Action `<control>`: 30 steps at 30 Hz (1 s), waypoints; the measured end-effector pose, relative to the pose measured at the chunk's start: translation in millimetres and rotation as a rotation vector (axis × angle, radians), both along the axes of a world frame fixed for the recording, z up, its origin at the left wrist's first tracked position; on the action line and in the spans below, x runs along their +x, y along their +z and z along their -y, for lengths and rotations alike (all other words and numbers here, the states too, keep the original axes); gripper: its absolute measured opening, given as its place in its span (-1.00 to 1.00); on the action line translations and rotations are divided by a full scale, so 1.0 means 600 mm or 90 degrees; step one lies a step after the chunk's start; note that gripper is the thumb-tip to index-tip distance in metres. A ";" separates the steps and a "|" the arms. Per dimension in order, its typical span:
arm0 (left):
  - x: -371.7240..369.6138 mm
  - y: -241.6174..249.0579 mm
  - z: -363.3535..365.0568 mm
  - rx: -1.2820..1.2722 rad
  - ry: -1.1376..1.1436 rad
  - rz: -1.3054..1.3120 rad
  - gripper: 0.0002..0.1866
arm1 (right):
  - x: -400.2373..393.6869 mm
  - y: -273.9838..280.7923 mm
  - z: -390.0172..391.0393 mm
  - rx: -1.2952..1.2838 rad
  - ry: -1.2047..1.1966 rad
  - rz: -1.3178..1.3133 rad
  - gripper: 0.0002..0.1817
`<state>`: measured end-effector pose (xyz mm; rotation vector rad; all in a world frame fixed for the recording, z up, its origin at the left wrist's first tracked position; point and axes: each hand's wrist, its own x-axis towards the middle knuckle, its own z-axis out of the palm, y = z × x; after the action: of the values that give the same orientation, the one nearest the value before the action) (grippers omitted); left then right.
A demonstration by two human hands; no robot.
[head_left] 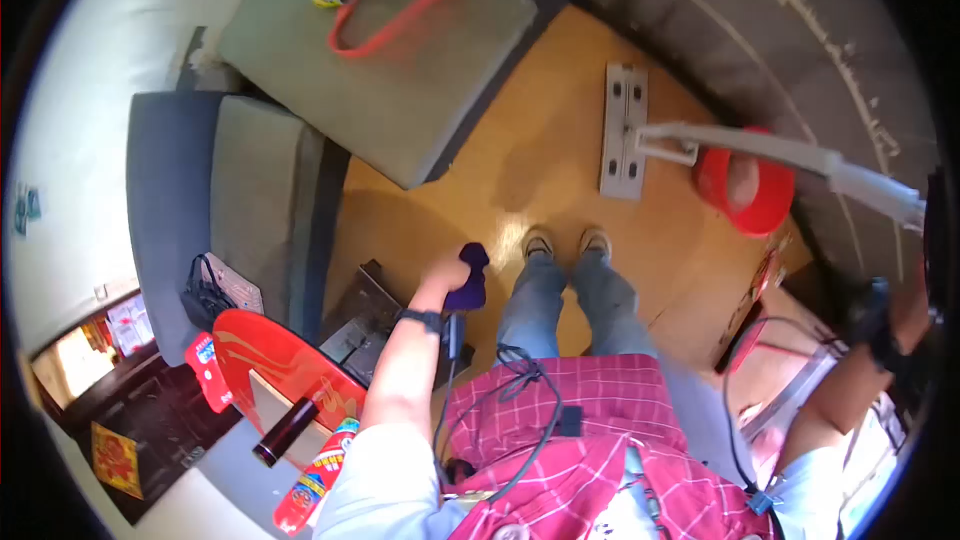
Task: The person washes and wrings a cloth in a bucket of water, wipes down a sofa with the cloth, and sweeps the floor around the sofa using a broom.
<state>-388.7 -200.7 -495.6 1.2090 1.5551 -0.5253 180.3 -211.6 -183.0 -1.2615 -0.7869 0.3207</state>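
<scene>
So the left hand (445,275) was out in front of the body, fingers curled around a dark purple cloth (470,278). The cloth bunched up out of the top of the fist and hung down the far side of it, so it sat right in the grip rather than beside it. It was held up over the wooden floor (520,170), just left of the two shoes (568,242). There was a black watch (422,319) on that wrist.

The right hand (885,315) was way off at the right edge, where the fisheye got too dark and stretched to make out the fingers, so I couldn't tell how far closed they were. It was up by the top end of the white mop handle (790,152), and looked like it had hold of it, but that part was murky. The handle ran down and left to the flat grey mop head (624,130), which lay on the floor well ahead of the shoes.

Counting stuff: one cloth, one mop, and one red bucket (745,190) on the floor just right of the mop head, partly behind the handle. Two grey cushions (390,70) on the left, the nearer one (262,205) on a dark sofa. One red hanger (385,5) lay on the far cushion, and one red board (280,360) leaned near the left elbow.
</scene>
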 end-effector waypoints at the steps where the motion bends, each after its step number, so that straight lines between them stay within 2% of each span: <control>1: 0.004 -0.049 -0.008 0.043 -0.131 -0.132 -0.49 | 0.013 -0.026 0.013 -0.008 -0.019 0.023 -0.86; 2: 0.006 -0.108 -0.019 0.033 -0.140 -0.133 -0.49 | 0.022 -0.055 0.026 -0.022 -0.039 0.036 -0.86; 4: 0.007 -0.226 -0.033 0.071 -0.224 -0.214 -0.36 | 0.035 -0.120 0.051 -0.053 -0.074 0.056 -0.86; 9: 0.025 -0.465 -0.146 -0.012 -0.234 -0.292 -0.23 | 0.050 -0.290 0.090 -0.157 -0.140 0.087 -0.87; 15: 0.026 -0.654 -0.264 -0.003 -0.227 -0.399 -0.16 | 0.046 -0.431 0.104 -0.244 -0.163 0.106 -0.87; 19: -0.029 -0.719 -0.285 0.055 -0.219 -0.467 -0.15 | 0.033 -0.473 0.100 -0.270 -0.168 0.110 -0.87; 21: -0.042 -0.730 -0.275 0.096 -0.223 -0.485 -0.23 | 0.028 -0.492 0.094 -0.269 -0.165 0.110 -0.87; 23: -0.052 -0.731 -0.265 0.138 -0.261 -0.500 -0.45 | 0.014 -0.492 0.087 -0.270 -0.156 0.112 -0.87; 24: -0.064 -0.745 -0.258 0.139 -0.252 -0.495 -0.45 | 0.011 -0.489 0.083 -0.271 -0.148 0.116 -0.87; 26: -0.098 -0.774 -0.235 0.155 -0.267 -0.482 -0.71 | 0.003 -0.489 0.069 -0.269 -0.131 0.120 -0.88; 30: -0.128 -0.749 -0.197 0.280 -0.259 -0.429 -0.81 | -0.012 -0.475 0.044 -0.263 -0.104 0.125 -0.88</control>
<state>-465.4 -82.7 -945.2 1.8297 2.0658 -0.9621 173.2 -237.9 -467.9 -1.7554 -0.8019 0.2350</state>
